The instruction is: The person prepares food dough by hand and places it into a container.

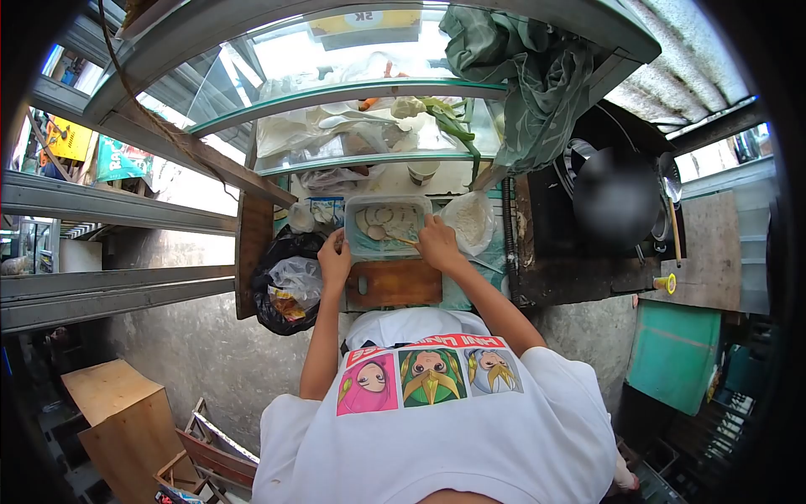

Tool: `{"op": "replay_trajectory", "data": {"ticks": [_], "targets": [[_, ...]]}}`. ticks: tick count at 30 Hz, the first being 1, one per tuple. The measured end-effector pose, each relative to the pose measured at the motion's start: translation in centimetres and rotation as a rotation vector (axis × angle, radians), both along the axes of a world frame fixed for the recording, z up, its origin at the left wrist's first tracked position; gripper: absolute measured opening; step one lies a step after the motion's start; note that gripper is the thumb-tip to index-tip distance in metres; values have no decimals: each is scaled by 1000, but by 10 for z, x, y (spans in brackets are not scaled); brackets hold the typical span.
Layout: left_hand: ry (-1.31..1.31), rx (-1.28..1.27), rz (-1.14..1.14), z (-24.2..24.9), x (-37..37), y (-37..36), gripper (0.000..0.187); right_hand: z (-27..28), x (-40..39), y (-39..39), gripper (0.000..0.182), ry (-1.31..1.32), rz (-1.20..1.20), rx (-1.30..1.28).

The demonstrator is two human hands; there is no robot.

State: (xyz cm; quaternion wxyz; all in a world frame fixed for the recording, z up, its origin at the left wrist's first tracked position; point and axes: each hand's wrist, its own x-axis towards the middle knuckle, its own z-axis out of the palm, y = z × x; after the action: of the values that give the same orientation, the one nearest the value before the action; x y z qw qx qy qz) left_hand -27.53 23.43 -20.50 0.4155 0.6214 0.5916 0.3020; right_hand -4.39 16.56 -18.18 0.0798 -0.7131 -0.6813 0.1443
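A rectangular clear plastic container (356, 244) stands on the counter in front of me, with a pale, wet-looking mixture (395, 219) in it. My left hand (334, 254) is closed on the container's left front side. In my right hand (438, 244) is the handle of a wooden spoon (377, 232), whose bowl rests in the mixture. Right of the container sits a round holder of white powder (467, 222), close to my right hand. A wooden cutting board (405, 283) lies between my forearms, just nearer to me than the container.
A black plastic bag (267, 312) hangs at the left counter edge. Behind the container are a cup (422, 172) and a glass case (353, 160) with leafy greens (453, 124). At right stand a dark wok (617, 202) and a ladle (671, 178). Green cloth (546, 101) drapes above.
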Motion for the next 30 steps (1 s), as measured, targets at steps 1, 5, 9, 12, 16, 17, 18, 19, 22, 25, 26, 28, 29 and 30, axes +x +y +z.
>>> {"op": "replay_trajectory", "data": {"ticks": [1, 5, 9, 12, 16, 17, 18, 19, 22, 25, 26, 28, 29, 30], "targets": [[-1, 1, 0, -1, 0, 0, 31, 0, 1, 1, 10, 25, 17, -10], [-5, 42, -7, -2, -1, 0, 30, 6, 8, 13, 13, 21, -13, 83], [46, 113, -21, -5, -4, -1, 29, 32, 41, 35, 15, 237, -268, 116], [91, 152, -38, -2, -3, -1, 29, 30, 54, 46, 16, 324, -353, 156], [165, 140, -61, -1, -2, 2, 30, 25, 54, 44, 20, 352, -438, 167], [151, 151, -62, -2, -2, 2, 29, 23, 53, 40, 20, 353, -440, 165], [138, 161, -65, -1, -2, 2, 29, 23, 50, 35, 22, 350, -437, 328], [139, 160, -69, 0, -2, 2, 29, 24, 47, 30, 26, 345, -435, 493], [134, 139, -81, -1, -3, 0, 29, 38, 44, -7, 23, 392, -425, 687], [101, 145, -74, -6, -5, -2, 30, 11, 56, -66, 14, 282, -458, 750], [100, 139, -74, -4, -4, -3, 30, 2, 62, -85, 14, 250, -475, 734], [96, 134, -74, 1, -2, -5, 30, -11, 71, -114, 18, 170, -451, 588], [105, 126, -72, 2, -2, -6, 29, -18, 74, -124, 22, 93, -422, 444], [115, 117, -70, 2, -3, -7, 29, -23, 75, -132, 22, 94, -421, 445]]}}
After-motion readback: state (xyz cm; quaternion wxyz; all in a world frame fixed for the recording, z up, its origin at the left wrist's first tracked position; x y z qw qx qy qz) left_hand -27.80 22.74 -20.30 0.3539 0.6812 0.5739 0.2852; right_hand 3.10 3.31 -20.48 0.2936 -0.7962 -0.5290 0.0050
